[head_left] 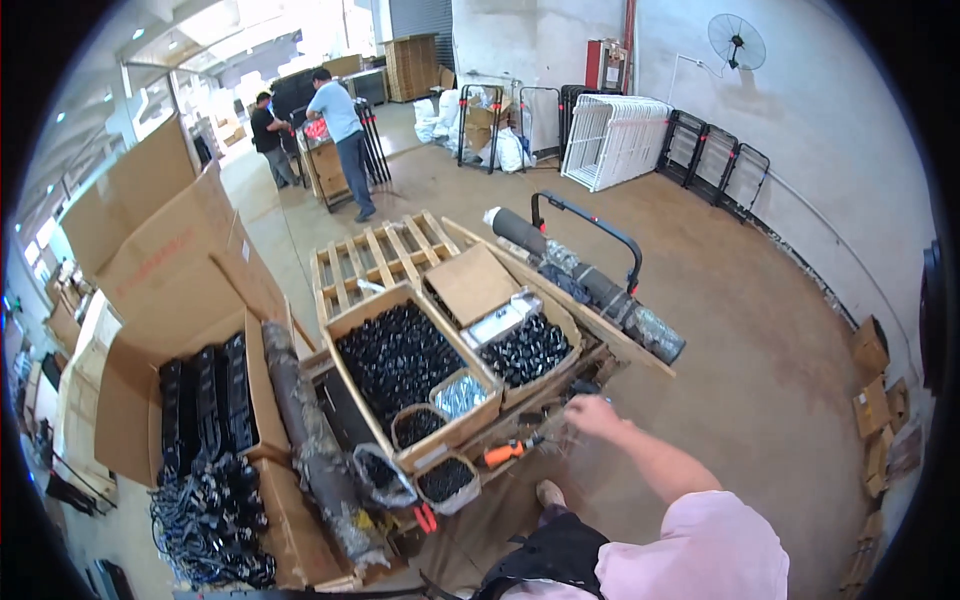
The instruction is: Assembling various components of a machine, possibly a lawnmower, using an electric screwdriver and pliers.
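Observation:
My right hand (594, 416) reaches over the near right edge of the workbench (500, 425), its fingers curled together. What is in them, if anything, is hidden. Small black parts (583, 388) lie just beyond it. To its left rests an orange-handled power tool (508, 452). A large wooden box of small black pieces (398, 345) stands on the bench, with a carton of black pieces (527, 350) beside it. Smaller containers hold silvery hardware (460, 396) and black screws or similar bits (447, 479). Red-handled pliers (426, 517) sit by the front edge. My left hand is out of view.
A tall open carton (125, 410) with black bars and tangled cables (210, 520) stands at left. Padded rolls (310, 440) flank the bench; a curved black frame (600, 225) rises at right. Two people (345, 125) work further back. White racks (615, 140) line the wall.

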`<action>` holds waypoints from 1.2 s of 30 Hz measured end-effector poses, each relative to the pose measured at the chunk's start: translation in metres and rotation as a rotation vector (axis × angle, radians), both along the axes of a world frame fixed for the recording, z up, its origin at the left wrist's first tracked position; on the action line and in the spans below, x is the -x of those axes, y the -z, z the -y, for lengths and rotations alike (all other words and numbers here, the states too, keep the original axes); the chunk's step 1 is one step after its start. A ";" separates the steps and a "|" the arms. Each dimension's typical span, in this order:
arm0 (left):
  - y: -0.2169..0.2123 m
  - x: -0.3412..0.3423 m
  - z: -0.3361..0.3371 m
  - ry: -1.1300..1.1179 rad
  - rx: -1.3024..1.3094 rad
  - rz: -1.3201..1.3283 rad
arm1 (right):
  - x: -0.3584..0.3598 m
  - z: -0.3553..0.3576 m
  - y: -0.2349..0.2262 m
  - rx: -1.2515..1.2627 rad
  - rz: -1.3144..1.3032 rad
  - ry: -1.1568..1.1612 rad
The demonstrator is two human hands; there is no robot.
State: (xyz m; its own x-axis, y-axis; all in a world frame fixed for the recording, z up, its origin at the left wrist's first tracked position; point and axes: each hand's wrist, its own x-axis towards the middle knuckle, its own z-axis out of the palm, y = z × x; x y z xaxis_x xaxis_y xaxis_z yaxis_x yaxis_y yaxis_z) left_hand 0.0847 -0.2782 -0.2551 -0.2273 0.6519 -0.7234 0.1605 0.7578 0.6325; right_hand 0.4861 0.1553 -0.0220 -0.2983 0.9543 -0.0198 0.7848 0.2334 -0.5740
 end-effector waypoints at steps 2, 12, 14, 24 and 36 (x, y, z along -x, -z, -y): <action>-0.008 -0.018 -0.059 0.020 -0.044 -0.007 | -0.046 -0.088 -0.014 -0.243 -0.042 0.168; -0.097 -0.115 -0.180 -0.092 -0.307 -0.199 | -0.152 -0.408 -0.103 -0.496 0.183 0.426; -0.174 -0.137 -0.194 -0.061 -0.235 -0.227 | -0.162 -0.432 -0.106 -0.393 0.217 0.474; -0.155 -0.089 -0.120 -0.176 -0.245 -0.603 | -0.166 -0.440 -0.146 -0.053 -0.066 0.592; -0.279 -0.141 -0.460 -0.166 -0.636 0.319 | -0.051 -0.265 -0.169 -0.559 -0.130 0.402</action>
